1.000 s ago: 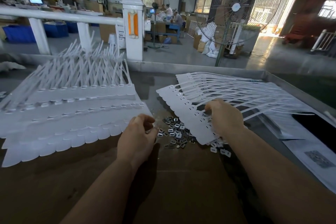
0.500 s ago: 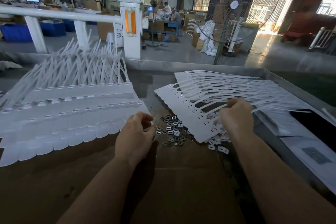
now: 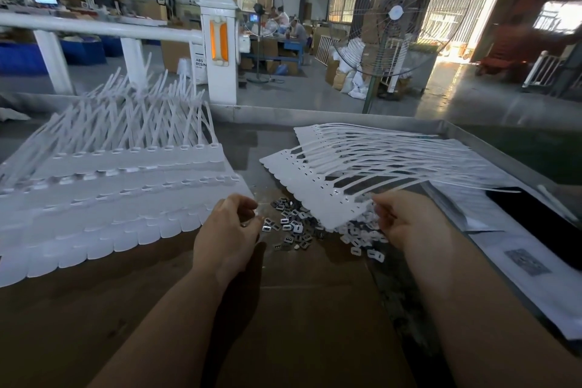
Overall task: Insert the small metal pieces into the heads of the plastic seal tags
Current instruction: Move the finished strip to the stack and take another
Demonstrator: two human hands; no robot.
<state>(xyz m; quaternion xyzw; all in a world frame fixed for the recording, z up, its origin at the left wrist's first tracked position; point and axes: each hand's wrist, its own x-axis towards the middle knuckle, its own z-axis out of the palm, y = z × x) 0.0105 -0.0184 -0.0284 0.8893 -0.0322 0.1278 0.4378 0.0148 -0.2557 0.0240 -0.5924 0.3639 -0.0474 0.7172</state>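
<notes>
The pile of small metal pieces [image 3: 291,225] is lying on the brown tabletop [image 3: 299,324] and serves as the landmark here. Just left of the pile, the left hand [image 3: 228,235] is hovering with its fingers [image 3: 242,208] curled inward toward the thumb; whether they are pinching a piece is too small to tell. Just right of the pile, the right hand [image 3: 406,220] is reaching in with its fingers bent at the near corner of a sheet of joined plastic seal tags [image 3: 318,195], apparently gripping that corner, though the contact is partly hidden. This sheet is sitting behind and right of the pile, its near edge lifted over the pieces, its thin tails fanning away to the right. Under the raised corner, right of the metal pile, loose white plastic pieces [image 3: 365,239] are lying scattered. Left of the pile, layered rows of white seal tags [image 3: 110,192] are spreading across the tabletop with their tails pointing up and away. Far behind the pile, a large standing fan [image 3: 395,14] is rising beyond the tabletop's rim.
</notes>
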